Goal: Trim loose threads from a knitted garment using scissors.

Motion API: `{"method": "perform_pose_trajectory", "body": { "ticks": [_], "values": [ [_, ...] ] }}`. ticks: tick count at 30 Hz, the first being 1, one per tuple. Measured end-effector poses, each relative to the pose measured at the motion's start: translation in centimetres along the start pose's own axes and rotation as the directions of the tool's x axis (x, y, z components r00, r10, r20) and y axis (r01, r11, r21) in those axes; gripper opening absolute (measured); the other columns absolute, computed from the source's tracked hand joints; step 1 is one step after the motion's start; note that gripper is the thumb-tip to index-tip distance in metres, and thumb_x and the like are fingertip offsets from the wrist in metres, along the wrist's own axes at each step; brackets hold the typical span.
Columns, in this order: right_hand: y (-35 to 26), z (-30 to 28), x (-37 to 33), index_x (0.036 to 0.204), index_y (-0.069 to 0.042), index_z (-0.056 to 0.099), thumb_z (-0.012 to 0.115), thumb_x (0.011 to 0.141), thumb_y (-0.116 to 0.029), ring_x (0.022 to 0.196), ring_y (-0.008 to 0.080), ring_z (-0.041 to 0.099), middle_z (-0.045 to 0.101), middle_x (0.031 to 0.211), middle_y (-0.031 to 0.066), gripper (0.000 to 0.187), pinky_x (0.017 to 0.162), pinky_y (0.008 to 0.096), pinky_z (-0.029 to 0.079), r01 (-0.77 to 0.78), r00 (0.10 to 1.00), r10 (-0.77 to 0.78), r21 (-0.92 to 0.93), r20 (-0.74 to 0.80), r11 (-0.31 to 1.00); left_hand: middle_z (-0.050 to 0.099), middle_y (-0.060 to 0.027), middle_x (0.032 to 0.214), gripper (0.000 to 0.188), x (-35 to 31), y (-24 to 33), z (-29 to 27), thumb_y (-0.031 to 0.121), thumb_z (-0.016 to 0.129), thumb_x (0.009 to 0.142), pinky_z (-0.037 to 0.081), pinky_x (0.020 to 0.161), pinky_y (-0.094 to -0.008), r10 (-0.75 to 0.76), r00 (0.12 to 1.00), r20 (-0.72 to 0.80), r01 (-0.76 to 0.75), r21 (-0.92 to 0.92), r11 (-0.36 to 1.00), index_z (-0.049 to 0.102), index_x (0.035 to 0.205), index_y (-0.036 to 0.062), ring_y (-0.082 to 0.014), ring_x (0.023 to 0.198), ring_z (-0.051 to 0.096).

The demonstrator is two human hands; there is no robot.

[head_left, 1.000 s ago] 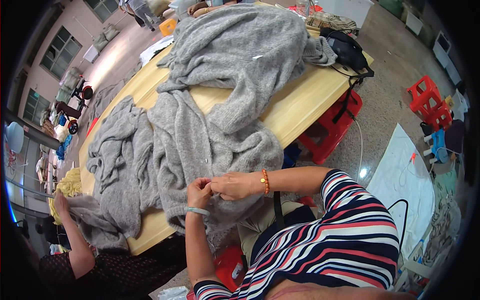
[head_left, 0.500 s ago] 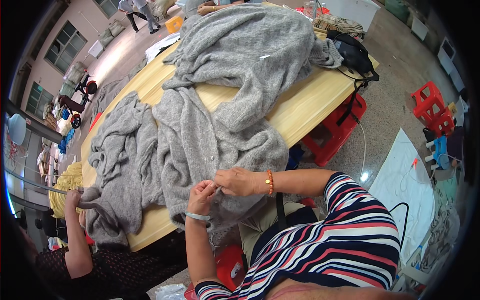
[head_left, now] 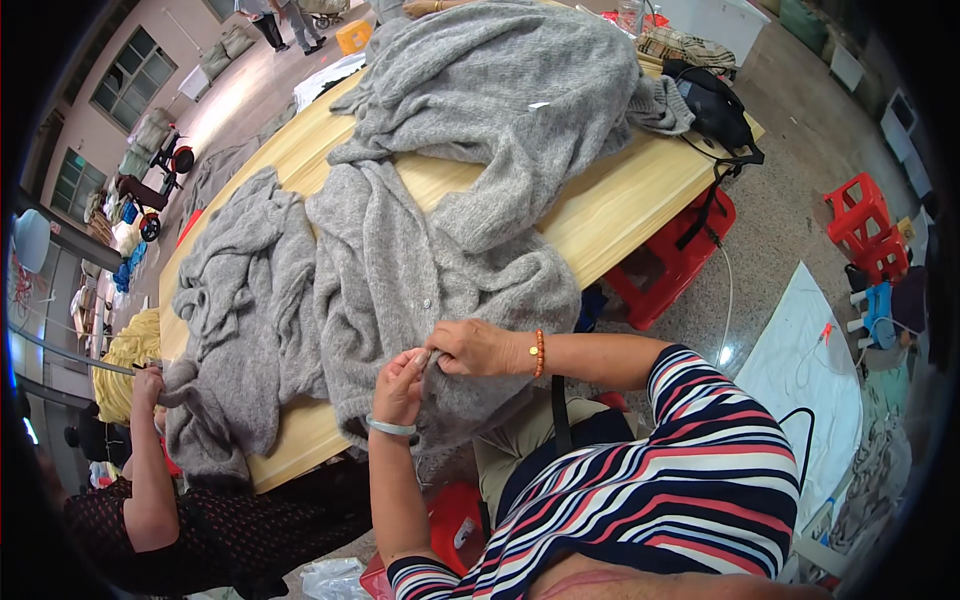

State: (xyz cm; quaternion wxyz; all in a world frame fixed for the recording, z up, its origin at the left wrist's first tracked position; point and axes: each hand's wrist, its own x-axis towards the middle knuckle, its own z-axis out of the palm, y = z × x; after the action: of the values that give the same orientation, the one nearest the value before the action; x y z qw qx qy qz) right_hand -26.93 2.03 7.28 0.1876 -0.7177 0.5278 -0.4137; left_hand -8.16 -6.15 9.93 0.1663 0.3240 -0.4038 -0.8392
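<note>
In the head view, a pale wooden table stands on a speckled workroom floor. A grey knitted cardigan drapes over its near edge, fabric pinched between the fingertips of the left hand and right hand.

A pale wood-grain table is bearing rumpled gray knit garments and, near one corner, a black bag.
</note>
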Motion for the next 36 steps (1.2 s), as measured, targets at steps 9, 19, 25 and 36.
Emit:
{"method": "perform_pose_trajectory", "body": {
  "ticks": [9,19,25,36],
  "values": [
    [0.3,-0.2,0.4,0.082,0.000,0.066,0.064,0.073,-0.018,0.082,0.0383,0.063,0.064,0.081,0.0208,0.020,0.076,0.0436,0.051,-0.061,0.994,0.051,0.103,0.095,0.993,0.065,-0.0147,0.089,0.015,-0.7,-3.6,1.1,0.001,0.066,0.081,0.051,0.071,-0.0320,0.674,0.738,0.019,-0.320,0.890,0.325,0.067,0.095,0.0013,-0.0252,0.078,0.065],
    [0.5,-1.2,1.5,0.083,0.002,0.064,0.061,0.075,-0.012,0.088,0.0386,0.064,0.065,0.087,0.0215,0.016,0.079,0.0454,0.050,-0.070,0.950,0.055,0.037,0.307,0.997,0.064,-0.0147,0.085,0.008,0.4,-4.7,-0.6,0.004,0.062,0.085,0.050,0.071,-0.0348,0.677,0.735,0.019,-0.311,0.897,0.313,0.064,0.092,-0.0002,-0.0296,0.077,0.064],
    [0.8,-1.1,1.5,0.092,0.003,0.068,0.058,0.076,-0.002,0.091,0.0370,0.066,0.068,0.091,0.0219,0.020,0.083,0.0428,0.051,-0.205,0.947,0.173,0.095,0.270,0.974,0.064,0.0002,0.084,0.010,0.8,-5.1,-0.8,0.007,0.063,0.091,0.045,0.070,-0.0219,0.615,0.785,-0.077,-0.312,0.808,0.499,0.065,0.098,-0.0011,-0.0061,0.077,0.053],
    [1.8,-2.2,1.9,0.089,0.005,0.067,0.064,0.082,-0.009,0.061,0.0138,0.060,0.065,0.067,0.0056,0.016,0.059,0.0298,0.048,-0.398,0.859,0.231,0.315,0.456,0.862,0.061,0.0042,0.085,0.008,0.8,-5.1,-1.9,0.006,0.064,0.092,0.042,0.067,-0.0180,0.542,0.839,-0.050,-0.348,0.716,0.605,0.065,0.097,-0.0009,-0.0028,0.074,0.050]
  ]
}}
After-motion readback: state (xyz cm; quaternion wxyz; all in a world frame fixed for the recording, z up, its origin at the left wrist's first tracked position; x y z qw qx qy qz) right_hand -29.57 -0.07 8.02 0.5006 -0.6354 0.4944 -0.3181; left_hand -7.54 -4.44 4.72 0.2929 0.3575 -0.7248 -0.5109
